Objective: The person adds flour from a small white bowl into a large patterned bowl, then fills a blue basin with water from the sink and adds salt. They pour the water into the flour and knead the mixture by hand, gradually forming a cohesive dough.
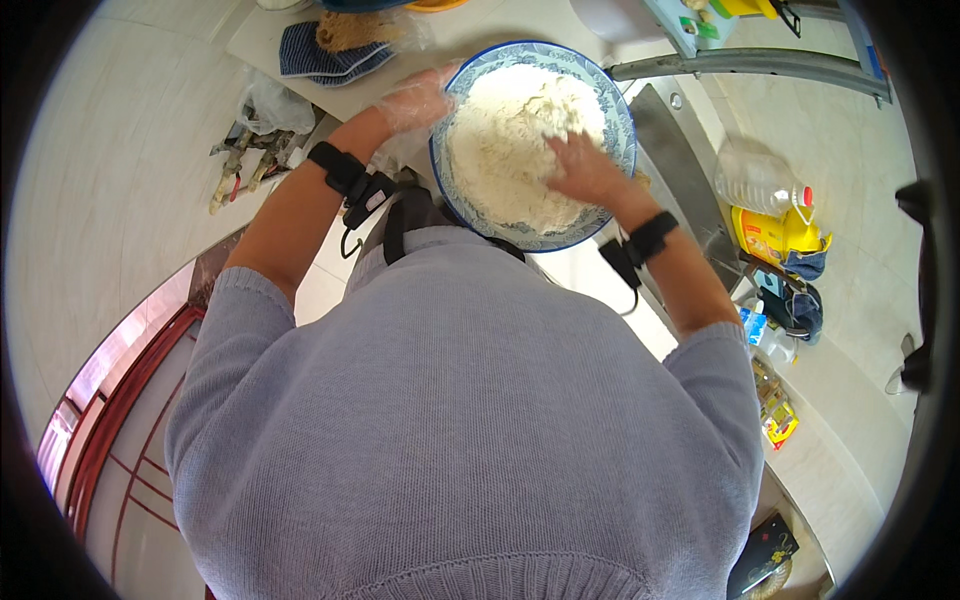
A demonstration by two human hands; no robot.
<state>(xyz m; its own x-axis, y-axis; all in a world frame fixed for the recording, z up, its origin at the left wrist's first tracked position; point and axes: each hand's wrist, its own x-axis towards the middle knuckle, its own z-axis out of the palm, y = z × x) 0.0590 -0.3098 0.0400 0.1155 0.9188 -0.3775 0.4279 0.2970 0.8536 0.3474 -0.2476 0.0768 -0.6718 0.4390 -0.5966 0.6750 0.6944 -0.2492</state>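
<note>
A large bowl [624, 142] with a blue floral pattern and a blue rim stands before me, filled broadly with pale flour [487, 150]. Clumps show in the flour near its far right part. My left hand [420, 99], in a clear plastic glove, holds the bowl's left rim; its fingertips are partly hidden. Inside the bowl, my right hand [586, 171] reaches into the flour from the right. Its fingers look spread and slightly blurred, with the tips touching the flour. Whether this hand is gloved is hard to tell.
A striped dark blue cloth [330, 56] lies left of the bowl, beneath a bag of brown granular stuff [356, 30]. Pipes [244, 161] run along the left wall. On the right are a metal rail [720, 61], a clear plastic jug [754, 180] and a yellow package [769, 234].
</note>
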